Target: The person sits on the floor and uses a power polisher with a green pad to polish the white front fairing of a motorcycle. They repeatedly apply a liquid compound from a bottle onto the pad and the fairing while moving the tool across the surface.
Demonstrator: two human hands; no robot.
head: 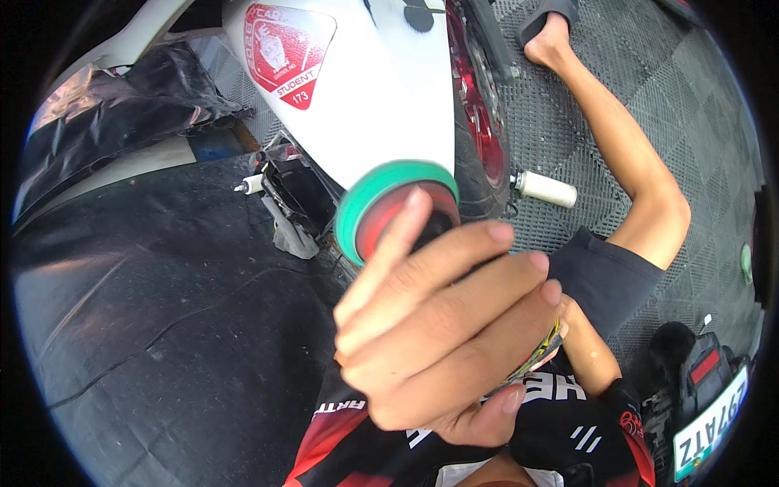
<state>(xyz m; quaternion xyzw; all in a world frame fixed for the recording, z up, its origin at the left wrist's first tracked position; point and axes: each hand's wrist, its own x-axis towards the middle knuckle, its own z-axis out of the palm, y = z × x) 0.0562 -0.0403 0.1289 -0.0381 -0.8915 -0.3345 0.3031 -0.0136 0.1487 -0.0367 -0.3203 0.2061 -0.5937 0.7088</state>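
Note:
My left hand [426,329] wraps over the body of a handheld polisher, its fingers pointing right. The tool's green foam pad [350,222] meets or nearly meets the lower tip of a white motorcycle body panel [389,122]; contact is hard to judge. A red backing plate [380,234] shows behind the pad, slightly blurred. Partly hidden beyond my left fingers, my right hand [569,313] closes on the tool's rear part. A printed, yellow-marked surface of the tool [541,353] shows between the hands. The panel carries a red sticker [289,52] with writing.
A red-rimmed wheel [481,115] and a white cylindrical spool [548,189] stand right of the panel. My bent leg [639,158] rests on grey grid flooring [681,109]. Black sheeting [182,341] with a thin cord [164,332] spreads left. A licence plate [709,426] is lower right.

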